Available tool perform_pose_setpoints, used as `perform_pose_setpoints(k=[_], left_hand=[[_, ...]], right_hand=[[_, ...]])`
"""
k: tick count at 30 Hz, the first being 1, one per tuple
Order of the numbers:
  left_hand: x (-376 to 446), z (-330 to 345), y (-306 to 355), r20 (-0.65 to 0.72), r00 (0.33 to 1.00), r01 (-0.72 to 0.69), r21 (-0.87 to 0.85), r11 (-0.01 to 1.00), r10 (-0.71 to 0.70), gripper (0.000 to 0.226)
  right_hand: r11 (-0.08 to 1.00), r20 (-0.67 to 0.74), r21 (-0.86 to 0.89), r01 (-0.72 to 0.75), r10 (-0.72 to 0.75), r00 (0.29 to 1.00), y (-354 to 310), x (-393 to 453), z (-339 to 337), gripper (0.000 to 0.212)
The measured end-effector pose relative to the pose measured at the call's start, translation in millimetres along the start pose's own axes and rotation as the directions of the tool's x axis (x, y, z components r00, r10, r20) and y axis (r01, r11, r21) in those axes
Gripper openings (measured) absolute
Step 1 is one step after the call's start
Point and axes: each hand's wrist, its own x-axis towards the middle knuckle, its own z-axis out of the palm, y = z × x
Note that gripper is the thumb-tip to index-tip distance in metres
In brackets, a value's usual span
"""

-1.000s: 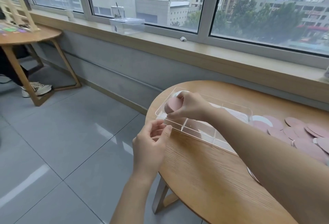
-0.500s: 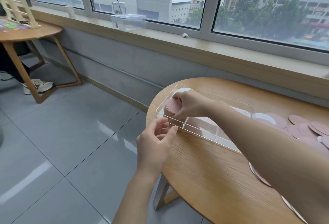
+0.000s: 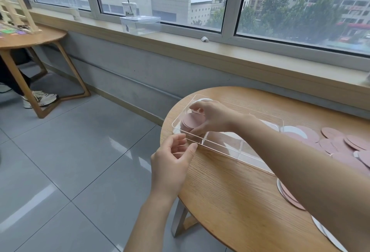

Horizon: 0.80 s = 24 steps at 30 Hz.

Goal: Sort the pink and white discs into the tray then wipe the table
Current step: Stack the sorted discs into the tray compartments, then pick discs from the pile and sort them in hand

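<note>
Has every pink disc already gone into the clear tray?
No, many pink discs lie loose on the wooden table, to the right of the tray.

No text can be read anywhere in this view. A clear plastic cup (image 3: 129, 9) with a straw, standing on the windowsill, carries a dark printed band low on its side that may be a brand mark, but it is too small and blurred to make out. The shopfronts (image 3: 354, 25) across the street show red strips that could be signs, equally illegible
</note>
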Motion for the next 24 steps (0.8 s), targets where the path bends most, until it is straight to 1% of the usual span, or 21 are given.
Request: perform_pose_setpoints(k=[4, 8, 12, 15, 17, 19, 24], left_hand=[[2, -2, -2, -0.012, 1.000, 0.001, 0.003, 1.000, -0.001, 0.027], [3, -1, 0, 0.006, 1.000, -0.004, 0.022, 1.000, 0.004, 0.024], [3, 3, 5, 0.001, 1.000, -0.003, 0.013, 1.000, 0.003, 0.022], [-4, 16, 12, 0.043, 0.999, -0.012, 0.020, 1.000, 0.011, 0.028], [-12, 27, 18, 0.101, 0.994, -0.040, 0.057, 0.998, 0.034, 0.032], [-23, 37, 24, 0.162, 0.985, -0.076, 0.091, 0.993, 0.060, 0.034], [-59, 67, 44, 0.270, 0.957, -0.133, 0.091, 0.987, 0.104, 0.035]], right_hand=[[0.996, -0.038, 0.083, 0.006, -0.003, 0.999, 7, -7, -4, 0.076], [0.985, -0.089, 0.172, 0.023, -0.008, 0.996, 11, -21, -7, 0.073], [0.978, -0.144, 0.206, 0.037, -0.007, 0.990, 8, -55, -12, 0.073], [0.976, -0.186, 0.213, 0.038, 0.002, 0.983, 11, -94, -17, 0.061], [0.976, -0.224, 0.215, 0.015, 0.035, 0.974, 14, -124, -20, 0.055], [0.976, -0.259, 0.216, -0.031, 0.088, 0.962, 20, -159, -21, 0.053], [0.948, -0.297, 0.265, -0.176, 0.254, 0.921, 41, -264, -16, 0.044]])
